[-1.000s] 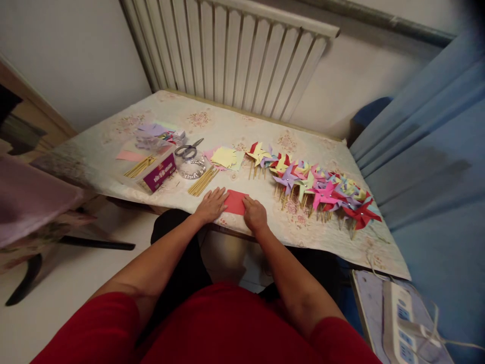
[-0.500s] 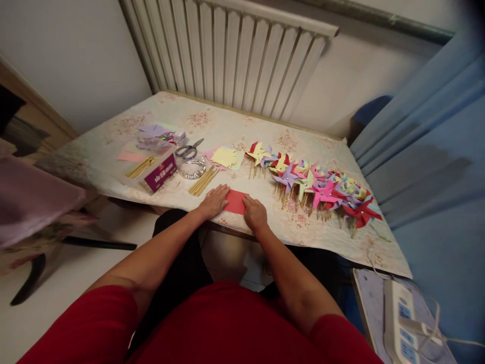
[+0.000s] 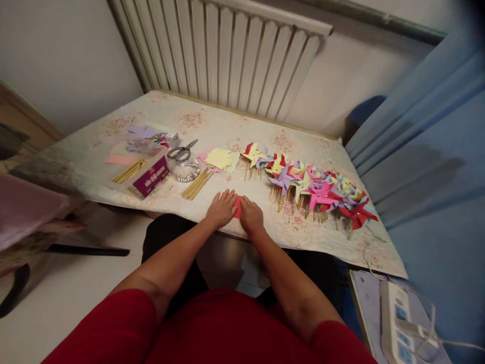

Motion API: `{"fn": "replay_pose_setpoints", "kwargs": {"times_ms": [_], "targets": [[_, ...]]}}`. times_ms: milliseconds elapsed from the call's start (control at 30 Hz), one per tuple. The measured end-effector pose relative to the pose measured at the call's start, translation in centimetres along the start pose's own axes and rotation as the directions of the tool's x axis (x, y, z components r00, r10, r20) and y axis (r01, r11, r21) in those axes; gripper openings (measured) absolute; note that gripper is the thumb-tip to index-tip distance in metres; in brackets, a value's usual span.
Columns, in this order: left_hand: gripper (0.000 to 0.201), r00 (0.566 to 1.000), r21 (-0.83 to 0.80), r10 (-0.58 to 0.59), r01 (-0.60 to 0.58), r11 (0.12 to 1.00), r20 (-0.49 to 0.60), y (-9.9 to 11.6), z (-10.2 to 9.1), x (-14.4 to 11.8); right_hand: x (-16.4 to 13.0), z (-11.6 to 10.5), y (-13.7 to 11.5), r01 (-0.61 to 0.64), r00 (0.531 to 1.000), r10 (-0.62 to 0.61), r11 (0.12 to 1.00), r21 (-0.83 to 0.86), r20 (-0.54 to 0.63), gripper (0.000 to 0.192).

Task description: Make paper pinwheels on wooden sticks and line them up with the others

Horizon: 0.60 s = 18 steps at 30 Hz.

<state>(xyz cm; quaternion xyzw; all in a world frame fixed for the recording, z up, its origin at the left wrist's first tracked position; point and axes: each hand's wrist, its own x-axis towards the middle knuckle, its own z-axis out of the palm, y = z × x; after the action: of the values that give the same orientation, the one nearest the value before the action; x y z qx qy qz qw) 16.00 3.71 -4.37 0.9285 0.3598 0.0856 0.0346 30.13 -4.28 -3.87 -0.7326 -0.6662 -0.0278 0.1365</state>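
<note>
A red paper sheet (image 3: 237, 206) lies flat near the table's front edge, mostly covered by my two hands. My left hand (image 3: 222, 208) lies flat on its left part with fingers spread. My right hand (image 3: 250, 217) presses on its right part, fingers curled down. Only a narrow red strip shows between them. The table (image 3: 113, 136) wears a pale floral cloth.
A long row of coloured paper pinwheels (image 3: 310, 189) on sticks lies right of my hands. Left of them are wooden sticks (image 3: 196, 183), scissors (image 3: 182, 150) on a clear container, yellow paper squares (image 3: 220, 157) and a purple box (image 3: 149, 176). A radiator (image 3: 223, 55) stands behind; a power strip (image 3: 397, 323) sits lower right.
My left hand has slid right over the red paper toward my right hand, so much less red shows. The camera has shifted slightly.
</note>
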Motion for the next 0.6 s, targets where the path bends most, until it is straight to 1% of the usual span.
{"fn": "replay_pose_setpoints", "kwargs": {"times_ms": [67,133,233,300,367,467,533,600], "targets": [[0.060,1.000,0.001,0.002,-0.002,1.000,-0.002,0.1,-0.1,0.0,0.1,0.2,0.1,-0.032,0.999,0.032,0.999,0.012,-0.010,0.044],[0.060,1.000,0.002,0.001,-0.001,1.000,-0.003,0.2,-0.3,0.0,0.2,0.4,0.2,-0.094,0.994,0.096,0.995,0.037,-0.043,0.044],[0.060,1.000,-0.002,-0.009,0.009,1.000,0.001,0.3,-0.4,0.0,0.2,0.8,0.6,-0.203,0.970,0.215,0.974,0.105,-0.117,0.045],[0.060,1.000,-0.007,-0.010,0.010,1.000,0.005,0.3,-0.5,0.0,0.0,1.1,0.8,-0.219,0.956,0.244,0.963,0.157,-0.164,0.046],[0.060,1.000,-0.010,-0.010,0.010,1.000,0.005,0.3,-0.6,0.0,-0.3,1.4,1.0,-0.176,0.956,0.216,0.964,0.199,-0.201,0.048],[0.062,1.000,-0.010,-0.005,0.005,1.000,0.003,0.4,-0.7,-0.1,-1.0,1.3,1.0,-0.051,0.968,0.102,0.975,0.218,-0.228,0.050],[0.063,1.000,-0.010,-0.002,0.002,1.000,-0.003,0.4,-0.8,-0.1,-1.5,1.0,0.7,0.031,0.977,0.012,0.979,0.200,-0.212,0.050],[0.064,1.000,-0.012,0.000,0.000,1.000,-0.009,0.4,-0.9,-0.2,-2.1,0.6,0.4,0.086,0.983,-0.056,0.982,0.170,-0.175,0.048]]}}
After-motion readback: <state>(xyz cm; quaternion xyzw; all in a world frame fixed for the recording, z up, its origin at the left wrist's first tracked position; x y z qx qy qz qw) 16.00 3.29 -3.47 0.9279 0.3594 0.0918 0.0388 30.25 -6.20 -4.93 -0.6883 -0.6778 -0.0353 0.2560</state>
